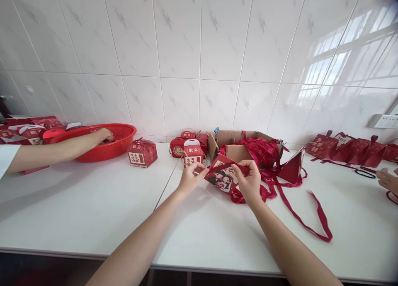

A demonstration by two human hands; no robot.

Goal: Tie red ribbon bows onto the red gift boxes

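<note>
head view: printed red box [221,179], couple picture facing up, is tilted above the white table [93,215], in front of the carton. red ribbon [224,166] crosses its upper part. left hand [193,176]: thumb and forefinger together, pinched on the ribbon at the box's left edge. right hand [249,179]: thumb and fingers clamped on the ribbon at the right; whether card is caught too is hard to tell. behind, the cardboard carton [239,153] spills a ribbon tangle [260,150]. triangular red box [291,169] stands to the right. left of the carton, small red boxes [193,149]; farther left, a co-worker's hand [106,135] reaches into a red basket [127,143].
</note>
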